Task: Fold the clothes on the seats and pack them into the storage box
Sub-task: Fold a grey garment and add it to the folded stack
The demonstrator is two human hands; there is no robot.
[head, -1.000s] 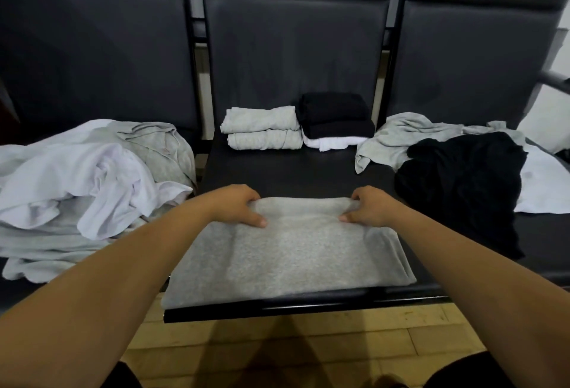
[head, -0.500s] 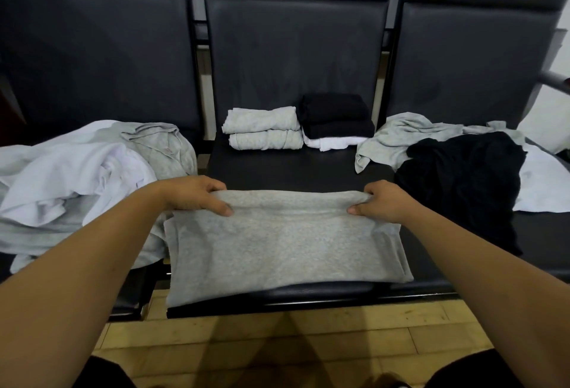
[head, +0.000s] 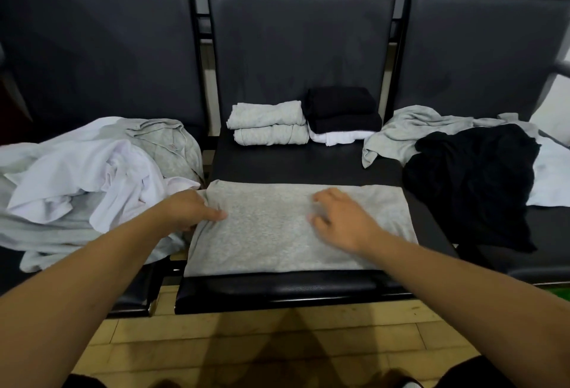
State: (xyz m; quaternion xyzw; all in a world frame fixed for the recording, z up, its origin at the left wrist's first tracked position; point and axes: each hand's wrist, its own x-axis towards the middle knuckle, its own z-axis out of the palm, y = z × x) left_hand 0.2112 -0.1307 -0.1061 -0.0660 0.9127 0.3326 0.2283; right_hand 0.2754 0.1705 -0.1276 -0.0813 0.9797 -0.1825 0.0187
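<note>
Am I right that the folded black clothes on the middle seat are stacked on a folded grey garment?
Not quite: the head view shows the folded black clothes stacked on a folded white garment, not a grey one. They are indeed on the middle seat.

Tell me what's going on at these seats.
A person is folding a grey garment on the middle seat. The left hand pinches its left edge, while the right hand lies open on top, a bit blurred. Behind it sit a folded grey stack and a black-and-white stack. The left heap and the right heap on the neighbouring seats are unfolded. No storage box is in view.
</note>
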